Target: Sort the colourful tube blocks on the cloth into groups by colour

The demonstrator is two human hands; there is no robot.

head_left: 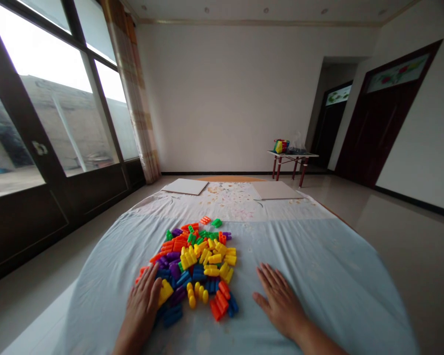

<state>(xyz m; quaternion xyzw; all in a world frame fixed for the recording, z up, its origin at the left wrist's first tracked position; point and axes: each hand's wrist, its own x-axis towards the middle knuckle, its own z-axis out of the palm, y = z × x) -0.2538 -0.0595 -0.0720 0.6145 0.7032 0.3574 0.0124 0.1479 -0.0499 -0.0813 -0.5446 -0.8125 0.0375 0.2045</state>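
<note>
A loose heap of plastic building blocks lies on the cloth-covered table, slightly left of centre. Yellow blocks point(207, 256) sit in the middle of it, orange blocks point(175, 244) and green blocks point(216, 223) toward the back, purple blocks point(169, 258) at the left, and blue blocks point(173, 315) at the front. My left hand point(143, 298) rests flat at the heap's left edge, beside a yellow block point(165, 292); whether it touches the blocks I cannot tell. To the right of the heap, my right hand point(279, 301) lies flat on the cloth with fingers stretched out, apart from the blocks.
A pale blue cloth point(299, 256) covers the round table. At its far side lie a white board point(185, 186) and a beige board point(276, 190). A small side table point(293, 155) with a colourful bag point(281, 146) stands by the back wall. Windowed doors are at left.
</note>
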